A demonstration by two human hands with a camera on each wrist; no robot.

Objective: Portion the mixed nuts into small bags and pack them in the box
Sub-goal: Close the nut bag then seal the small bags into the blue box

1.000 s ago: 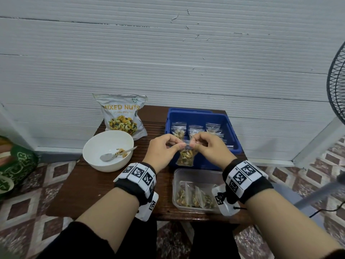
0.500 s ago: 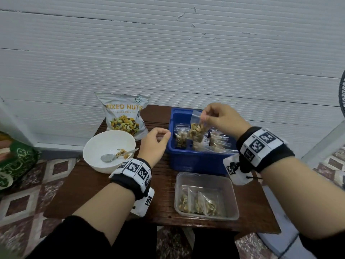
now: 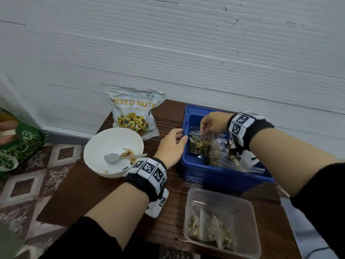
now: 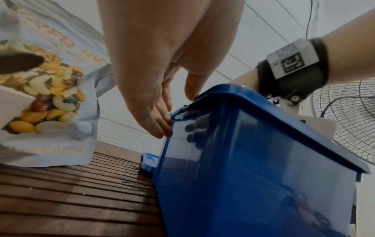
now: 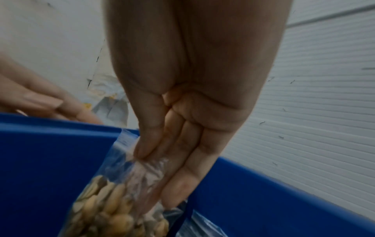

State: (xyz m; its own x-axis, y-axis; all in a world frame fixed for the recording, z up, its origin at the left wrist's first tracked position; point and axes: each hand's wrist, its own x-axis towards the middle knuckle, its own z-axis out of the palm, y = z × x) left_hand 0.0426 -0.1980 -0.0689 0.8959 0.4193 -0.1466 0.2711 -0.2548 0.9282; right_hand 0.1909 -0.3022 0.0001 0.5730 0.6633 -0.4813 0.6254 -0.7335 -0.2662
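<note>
Right hand (image 3: 214, 122): thumb and fingers pinch the top of a small clear plastic bag of mixed nuts (image 3: 198, 145), hanging inside the blue plastic box (image 3: 224, 176) beside other filled bags. Left hand (image 3: 172, 144): fingers relaxed, touching the box's left rim. Dark wooden counter (image 3: 78, 193) carries a white bowl (image 3: 100, 146) and a clear tub (image 3: 244, 204).

A home corner rather than a workshop, low dark slatted wooden table (image 3: 78, 186) set against a white ribbed panel wall (image 3: 168, 53), patterned brown-and-cream tile floor (image 3: 33, 176) at 8 o'clock, green printed cloth bundle (image 3: 16, 144) at 9 o'clock, standing fan (image 4: 349, 118) at 3 o'clock.
</note>
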